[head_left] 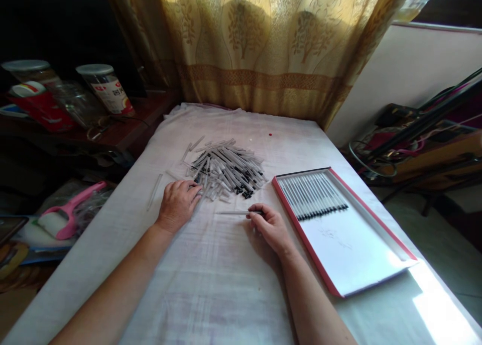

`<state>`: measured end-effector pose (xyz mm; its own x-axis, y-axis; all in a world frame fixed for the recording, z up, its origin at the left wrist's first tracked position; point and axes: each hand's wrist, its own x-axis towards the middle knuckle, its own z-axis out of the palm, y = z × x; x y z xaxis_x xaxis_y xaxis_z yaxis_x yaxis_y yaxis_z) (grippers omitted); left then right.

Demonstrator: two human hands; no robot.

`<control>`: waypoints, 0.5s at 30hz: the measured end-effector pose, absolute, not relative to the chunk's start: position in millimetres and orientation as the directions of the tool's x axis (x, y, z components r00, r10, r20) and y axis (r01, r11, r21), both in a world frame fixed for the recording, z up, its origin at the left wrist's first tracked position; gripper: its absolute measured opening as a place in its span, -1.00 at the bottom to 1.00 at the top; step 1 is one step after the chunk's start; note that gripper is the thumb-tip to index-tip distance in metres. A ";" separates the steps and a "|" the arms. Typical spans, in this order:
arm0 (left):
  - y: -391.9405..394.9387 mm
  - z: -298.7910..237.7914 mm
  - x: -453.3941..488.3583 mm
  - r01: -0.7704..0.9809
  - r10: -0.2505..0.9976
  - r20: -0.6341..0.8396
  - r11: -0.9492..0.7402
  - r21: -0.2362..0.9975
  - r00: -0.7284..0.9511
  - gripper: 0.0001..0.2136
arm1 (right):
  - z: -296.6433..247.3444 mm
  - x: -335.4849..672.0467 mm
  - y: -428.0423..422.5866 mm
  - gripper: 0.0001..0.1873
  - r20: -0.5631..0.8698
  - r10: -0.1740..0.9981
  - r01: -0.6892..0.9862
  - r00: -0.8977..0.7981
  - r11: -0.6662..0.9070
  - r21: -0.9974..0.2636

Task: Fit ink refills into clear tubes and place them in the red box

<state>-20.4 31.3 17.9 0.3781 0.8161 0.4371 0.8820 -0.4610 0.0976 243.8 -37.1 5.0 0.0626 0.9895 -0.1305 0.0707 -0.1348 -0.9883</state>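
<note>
A heap of clear pens with black tips [224,168] lies in the middle of a white cloth-covered table [211,284]. My left hand [178,203] rests palm down at the heap's near left edge, fingers curled onto the pens there. My right hand [270,228] pinches one pen [235,213] by its dark end; the pen lies flat on the cloth and points left. To the right sits a shallow white tray with a red rim [371,229], with a neat row of pens [314,195] laid side by side at its far end.
A single pen [154,190] lies apart on the cloth, left of the heap. Jars [107,89] stand on a dark side table at the left. A pink roller [68,215] lies lower left. A gold curtain [259,48] hangs behind. Clutter and cables fill the right side.
</note>
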 end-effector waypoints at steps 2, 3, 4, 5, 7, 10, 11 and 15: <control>32.7 18.3 -20.5 0.876 0.813 0.426 -0.474 0.087 0.397 -0.84 | 3.5 243.8 -37.2 -0.70 -0.145 0.987 0.064 0.062 -0.149 -0.987; 32.7 18.1 -20.5 0.877 0.813 0.426 -0.473 0.082 0.398 -0.85 | 2.8 244.0 -37.2 -0.68 -0.154 0.986 0.060 0.063 -0.158 -0.986; 32.1 17.8 -20.6 0.880 0.815 0.423 -0.468 0.076 0.396 -0.85 | 2.3 244.3 -37.1 -0.67 -0.162 0.985 0.056 0.064 -0.166 -0.985; 31.3 17.2 -20.9 0.884 0.818 0.419 -0.462 0.068 0.395 -0.85 | 2.0 244.5 -37.0 -0.67 -0.166 0.984 0.053 0.066 -0.170 -0.984; 29.0 15.7 -21.7 0.888 0.822 0.403 -0.458 0.047 0.403 -0.83 | 1.9 245.0 -36.8 -0.67 -0.164 0.984 0.051 0.067 -0.168 -0.984; 26.3 14.4 -22.6 0.881 0.823 0.371 -0.472 0.025 0.431 -0.78 | 2.7 245.3 -36.9 -0.67 -0.156 0.986 0.057 0.064 -0.160 -0.985; 26.1 14.6 -22.7 0.879 0.824 0.360 -0.477 0.022 0.438 -0.77 | 3.0 245.4 -37.0 -0.67 -0.152 0.986 0.060 0.062 -0.156 -0.986; 28.8 17.0 -24.7 0.886 0.841 0.341 -0.462 0.048 0.420 -0.81 | 3.5 246.1 -37.9 -0.68 -0.141 0.988 0.064 0.056 -0.145 -0.987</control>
<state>-24.7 28.8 17.0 0.4199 0.8411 0.3410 0.8858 -0.4616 0.0478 246.1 -37.9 3.5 0.0563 0.9883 -0.1414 0.0639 -0.1449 -0.9874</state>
